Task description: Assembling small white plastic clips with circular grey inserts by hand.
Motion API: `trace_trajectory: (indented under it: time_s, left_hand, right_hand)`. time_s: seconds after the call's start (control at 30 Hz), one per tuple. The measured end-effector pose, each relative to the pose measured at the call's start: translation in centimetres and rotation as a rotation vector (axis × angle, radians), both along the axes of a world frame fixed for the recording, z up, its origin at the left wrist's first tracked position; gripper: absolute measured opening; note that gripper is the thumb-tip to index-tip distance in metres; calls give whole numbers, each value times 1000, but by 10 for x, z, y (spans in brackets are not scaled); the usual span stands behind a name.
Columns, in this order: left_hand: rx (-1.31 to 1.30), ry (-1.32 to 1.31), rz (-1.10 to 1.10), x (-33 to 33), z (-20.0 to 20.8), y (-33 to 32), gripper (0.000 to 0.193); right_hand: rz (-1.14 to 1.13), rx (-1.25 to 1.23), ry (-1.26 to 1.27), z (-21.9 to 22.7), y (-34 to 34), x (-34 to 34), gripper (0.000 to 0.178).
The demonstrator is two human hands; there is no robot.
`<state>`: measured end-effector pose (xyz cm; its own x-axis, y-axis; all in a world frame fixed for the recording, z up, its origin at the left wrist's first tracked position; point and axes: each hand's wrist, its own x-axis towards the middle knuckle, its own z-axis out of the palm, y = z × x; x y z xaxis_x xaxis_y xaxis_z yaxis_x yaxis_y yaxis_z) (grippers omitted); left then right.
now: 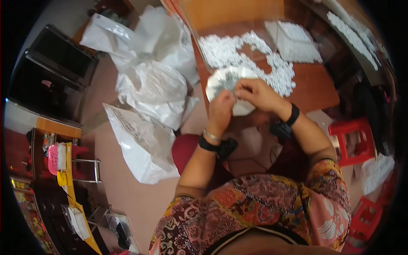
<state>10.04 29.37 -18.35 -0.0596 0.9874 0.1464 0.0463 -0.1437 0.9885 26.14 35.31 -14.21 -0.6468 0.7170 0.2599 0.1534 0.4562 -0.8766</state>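
Observation:
Both my hands are drawn together over a white scalloped dish (245,109) near the table's front edge. My left hand (222,111) has its fingers curled closed. Its fingertips almost meet those of my right hand (260,96), where thumb and forefinger are pinched. Whatever sits between the fingers is too small to make out. Small grey pieces (230,78) lie in the dish, just beyond my fingers. A spread of small white pieces (219,50) covers the tabletop behind and to the right of the dish.
A clear container of white pieces (295,42) stands on the brown table (316,87) at the back right. Large white sacks (153,87) crowd the floor to the left, one lying flat (142,146). A red plastic stool (352,142) is at the right.

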Motion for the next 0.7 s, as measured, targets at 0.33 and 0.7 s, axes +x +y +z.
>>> trace_trajectory:
  time_s: [0.33,0.7]
  left_hand:
    - [-101,-162,-57,2,11,2,14]
    - [48,3,3,3,-2,2,18]
  right_hand:
    - [52,-48,50,-2,10,2,17]
    - [-3,45,-168,-1,2,-1,18]
